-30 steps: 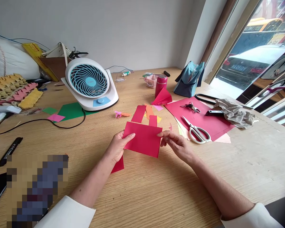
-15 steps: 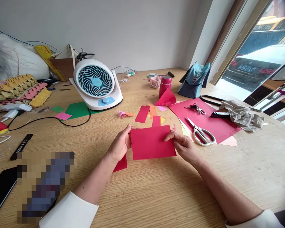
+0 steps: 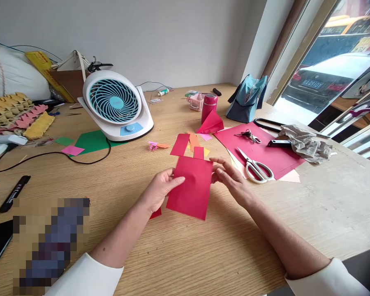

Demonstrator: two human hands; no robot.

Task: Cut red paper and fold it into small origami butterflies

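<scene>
A rectangular red sheet [image 3: 191, 191] is held up over the table, its longer side running roughly away from me. My left hand [image 3: 162, 188] pinches its left edge, thumb on top. At the upper right edge is my right hand [image 3: 232, 179], fingers apart and slightly curled; its fingertips are beside or just behind the sheet. Part of another red piece [image 3: 156, 213] lies under my left hand. Beyond the sheet lie a red strip [image 3: 180, 144], a smaller red piece [image 3: 199, 153] and an orange piece [image 3: 195, 142].
White-handled scissors [image 3: 259, 169] rest by a large red sheet [image 3: 234, 142] at the right, with keys [image 3: 249, 135] and crumpled paper [image 3: 305, 142]. A fan [image 3: 115, 107] stands back left, its black cable crossing the table. Behind are a red bottle [image 3: 209, 107] and blue bag [image 3: 248, 100].
The held red sheet has turned from lying wide to standing lengthwise. My left thumb now presses on its face, and my right hand has let go its pinch and opened. The view has shifted slightly right.
</scene>
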